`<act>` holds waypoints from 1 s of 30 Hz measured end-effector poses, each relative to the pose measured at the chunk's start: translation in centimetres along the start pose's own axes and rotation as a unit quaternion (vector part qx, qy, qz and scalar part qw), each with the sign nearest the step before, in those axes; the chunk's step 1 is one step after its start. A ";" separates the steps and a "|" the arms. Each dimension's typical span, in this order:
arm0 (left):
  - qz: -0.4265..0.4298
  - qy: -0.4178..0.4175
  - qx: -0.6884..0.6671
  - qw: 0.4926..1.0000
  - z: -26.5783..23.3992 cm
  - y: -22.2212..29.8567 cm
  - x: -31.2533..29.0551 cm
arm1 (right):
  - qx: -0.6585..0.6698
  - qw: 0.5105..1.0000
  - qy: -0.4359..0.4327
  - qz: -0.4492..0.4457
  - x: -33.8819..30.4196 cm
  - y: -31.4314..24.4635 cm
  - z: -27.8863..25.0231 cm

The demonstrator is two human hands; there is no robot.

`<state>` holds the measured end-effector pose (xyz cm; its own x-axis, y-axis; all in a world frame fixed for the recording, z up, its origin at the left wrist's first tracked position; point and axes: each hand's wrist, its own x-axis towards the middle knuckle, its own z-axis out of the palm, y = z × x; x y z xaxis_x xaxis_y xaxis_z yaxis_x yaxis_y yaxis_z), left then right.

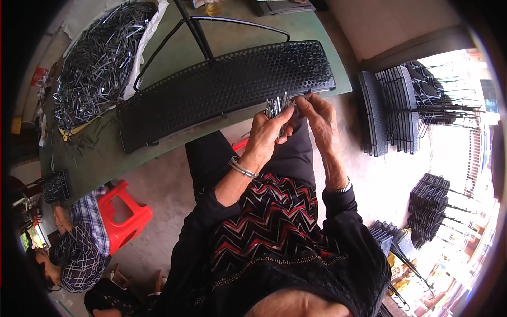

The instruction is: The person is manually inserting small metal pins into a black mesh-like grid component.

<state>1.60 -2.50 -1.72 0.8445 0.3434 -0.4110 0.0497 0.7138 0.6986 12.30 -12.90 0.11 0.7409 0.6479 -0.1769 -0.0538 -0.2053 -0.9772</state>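
On my feed the left hand has its fingers curled round metal strips beside the perforated panel, and the right hand has fingers drawn together, on what I cannot tell.

Looks down from the head, wide and round, bending straight lines at the rim. Sits close above left hand and right hand, with the green table ahead and floor below.
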 end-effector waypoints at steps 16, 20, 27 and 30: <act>-0.017 0.041 0.026 0.999 0.0 -0.4 0.2 | -0.013 0.998 -0.057 0.002 0.1 -0.7 -1.0; -0.052 0.082 -0.009 0.995 -0.7 0.0 0.6 | -0.128 0.974 0.133 -0.132 0.8 -2.1 -1.4; -0.059 0.036 -0.080 0.994 -1.5 -0.5 1.7 | -0.216 0.915 0.245 -0.237 4.1 -0.5 -1.7; -0.057 0.037 -0.093 0.993 -1.7 -0.8 1.7 | -0.254 0.902 0.241 -0.252 4.7 0.0 -1.3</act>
<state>2.12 -1.46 -3.99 0.7970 0.2926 -0.5285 0.0379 0.8490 0.5271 16.63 -10.80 -0.59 0.7976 0.3833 0.4657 0.5937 -0.3626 -0.7184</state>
